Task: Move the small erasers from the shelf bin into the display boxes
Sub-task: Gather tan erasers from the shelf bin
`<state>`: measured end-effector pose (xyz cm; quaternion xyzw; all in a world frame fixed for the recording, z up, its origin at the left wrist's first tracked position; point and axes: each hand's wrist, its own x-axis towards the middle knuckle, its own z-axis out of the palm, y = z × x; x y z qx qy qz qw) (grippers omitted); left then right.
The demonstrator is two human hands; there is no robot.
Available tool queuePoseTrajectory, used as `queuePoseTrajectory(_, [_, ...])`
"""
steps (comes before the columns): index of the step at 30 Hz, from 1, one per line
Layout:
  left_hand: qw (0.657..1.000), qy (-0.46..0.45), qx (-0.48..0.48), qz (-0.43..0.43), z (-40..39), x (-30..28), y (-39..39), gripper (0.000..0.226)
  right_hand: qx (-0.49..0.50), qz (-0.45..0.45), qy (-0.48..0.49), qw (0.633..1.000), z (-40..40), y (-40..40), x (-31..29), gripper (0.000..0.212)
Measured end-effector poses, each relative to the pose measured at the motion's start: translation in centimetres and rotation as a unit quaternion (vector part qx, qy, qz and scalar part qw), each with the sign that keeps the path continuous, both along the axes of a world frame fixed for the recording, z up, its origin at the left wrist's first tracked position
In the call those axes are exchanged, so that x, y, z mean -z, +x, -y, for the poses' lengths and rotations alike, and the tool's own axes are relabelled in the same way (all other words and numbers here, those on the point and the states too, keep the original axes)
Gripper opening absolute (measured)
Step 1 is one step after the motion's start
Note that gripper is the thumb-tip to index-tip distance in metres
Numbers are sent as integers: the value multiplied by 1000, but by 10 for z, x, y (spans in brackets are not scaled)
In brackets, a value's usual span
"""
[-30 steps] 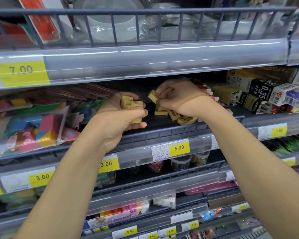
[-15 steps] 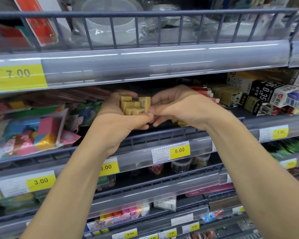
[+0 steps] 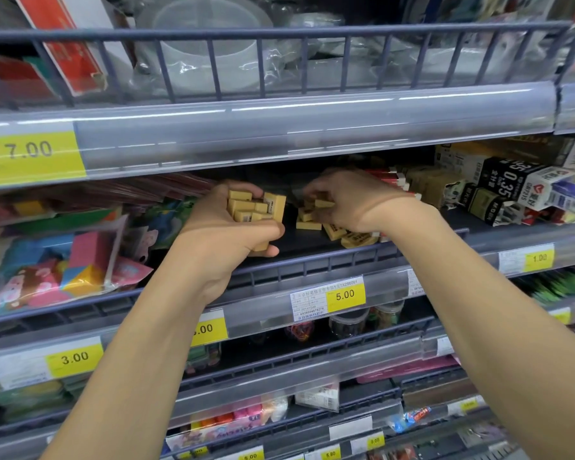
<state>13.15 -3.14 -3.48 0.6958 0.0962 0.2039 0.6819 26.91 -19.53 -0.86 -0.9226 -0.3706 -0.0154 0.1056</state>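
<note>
My left hand (image 3: 226,237) cups a stack of several small tan erasers (image 3: 254,207), fingers and thumb curled round them, in front of the middle shelf. My right hand (image 3: 352,200) reaches into the dark shelf bin (image 3: 312,247), its fingers curled over the loose tan erasers (image 3: 316,214) lying there and pinching at least one. More loose erasers (image 3: 356,239) lie under my right wrist. Display boxes (image 3: 445,184) holding tan erasers stand further right on the same shelf, partly behind my right hand.
A grey shelf rail with price tags (image 3: 344,295) runs below the bin. Colourful packaged goods (image 3: 63,263) fill the left of the shelf. Black and white boxes (image 3: 512,187) crowd the right. The upper shelf edge (image 3: 279,127) overhangs my hands.
My right hand left the stack in my left hand, where it added an eraser, and went back right into the bin over the loose erasers. My left hand stayed nearly still.
</note>
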Motion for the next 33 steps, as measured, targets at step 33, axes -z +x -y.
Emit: queuePoseTrajectory(33, [995,-88,51,1,0,-10,-3,50,-70,-359,438,821,-7,-53,-2,16])
